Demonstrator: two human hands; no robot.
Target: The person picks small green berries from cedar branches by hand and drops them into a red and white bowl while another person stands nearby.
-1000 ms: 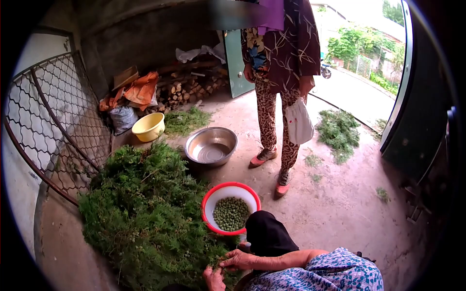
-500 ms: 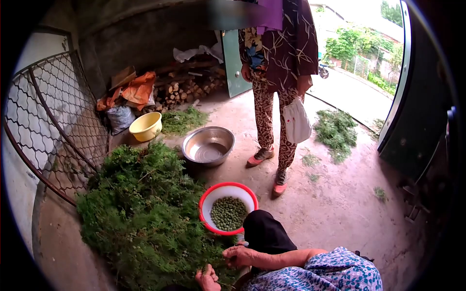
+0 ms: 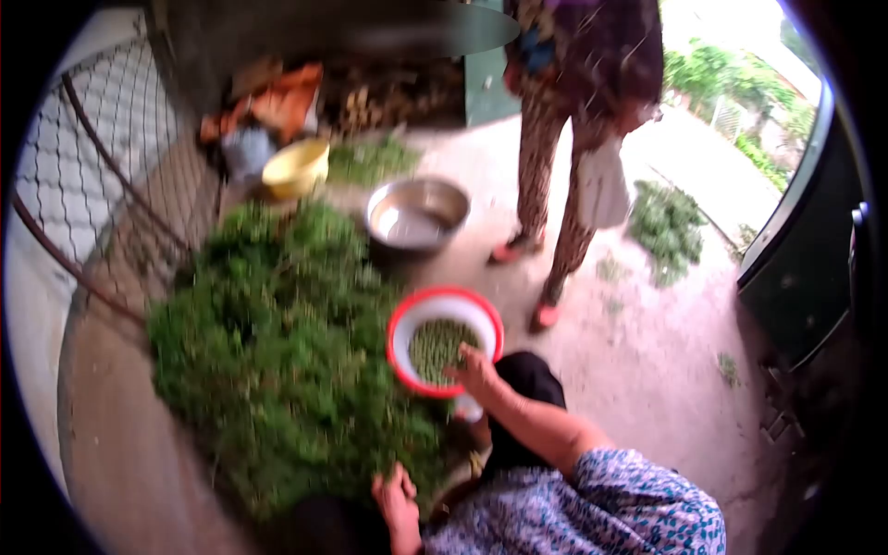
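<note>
My right hand [image 3: 474,368] reaches over the near rim of a white bowl with a red edge [image 3: 398,356]. Its fingers point down at the small round green berries [image 3: 439,342] inside, and motion blur hides whether they hold any. Lower down, my left hand [image 3: 396,499] is at the near edge of a big heap of feathery green branches [image 3: 287,361]. The fingers of that hand are curled closed, and what is in them cannot be made out.
A steel basin [image 3: 416,215] and a yellow basin [image 3: 296,169] stand beyond the heap. Another person [image 3: 592,120] stands past the bowl, holding a white bag [image 3: 603,185]. Loose greenery [image 3: 666,227] lies near the doorway. A wire mesh panel [image 3: 111,166] leans at left.
My right hand has moved from the edge of the heap up and over the bowl of berries. My left hand stays low by the branches. The whole view has shifted and blurred.
</note>
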